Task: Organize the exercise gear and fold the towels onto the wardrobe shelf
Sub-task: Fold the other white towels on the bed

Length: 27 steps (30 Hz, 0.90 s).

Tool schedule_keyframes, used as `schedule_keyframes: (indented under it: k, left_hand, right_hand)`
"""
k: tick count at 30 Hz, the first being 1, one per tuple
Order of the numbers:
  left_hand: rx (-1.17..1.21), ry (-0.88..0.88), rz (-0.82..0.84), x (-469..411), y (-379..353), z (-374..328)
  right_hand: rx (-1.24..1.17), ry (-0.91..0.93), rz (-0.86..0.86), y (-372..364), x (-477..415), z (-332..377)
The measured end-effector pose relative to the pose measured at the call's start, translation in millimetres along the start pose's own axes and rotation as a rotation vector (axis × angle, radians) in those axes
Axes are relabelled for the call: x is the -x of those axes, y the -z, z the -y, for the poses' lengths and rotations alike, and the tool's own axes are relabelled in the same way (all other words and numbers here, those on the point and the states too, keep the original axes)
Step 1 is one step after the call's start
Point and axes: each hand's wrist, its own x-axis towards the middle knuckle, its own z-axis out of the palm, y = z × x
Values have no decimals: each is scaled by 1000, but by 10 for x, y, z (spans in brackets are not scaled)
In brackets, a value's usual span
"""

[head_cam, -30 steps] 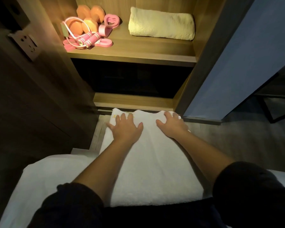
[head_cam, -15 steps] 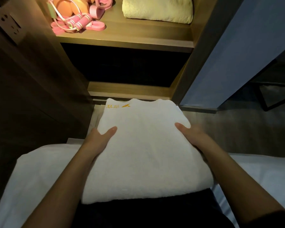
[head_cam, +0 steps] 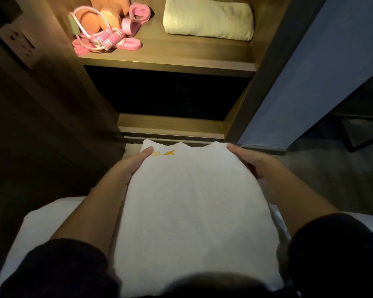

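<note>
1. The folded white towel [head_cam: 192, 201] is held over the bed [head_cam: 41, 224]
2. The shelf [head_cam: 170, 61] carries a yellow towel [head_cam: 207, 20] on the right, pink gear [head_cam: 108, 35] on the left
3. The left hand [head_cam: 134, 164] and right hand [head_cam: 248, 160] grip the white towel's far corners, thumbs on top

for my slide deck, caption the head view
Left hand and right hand hold a folded white towel before the wardrobe shelf.
</note>
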Motion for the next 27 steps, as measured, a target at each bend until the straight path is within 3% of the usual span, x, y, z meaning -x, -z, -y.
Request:
schedule_keyframes:
  k: [4, 11, 15, 21, 24, 27]
  left_hand:
    - [23, -133, -206, -223, -105, 52]
    - [-179, -373, -186, -258, -113, 127]
    - [-119, -568, -350, -178, -121, 61]
    - [-6, -358, -91, 7, -132, -34]
    - [160, -346, -45, 127, -96, -96]
    - [277, -178, 0, 270, 50, -15]
  right_hand:
    - [-81, 17, -55, -112, -108, 9]
    - [-130, 270, -256, -209, -163, -116]
    - [-128, 468, -424, -171, -159, -83]
    - [-35, 457, -365, -86, -77, -94]
    - [-173, 500, -296, -68, 40, -79]
    - [-366, 308, -87, 97, 166, -65]
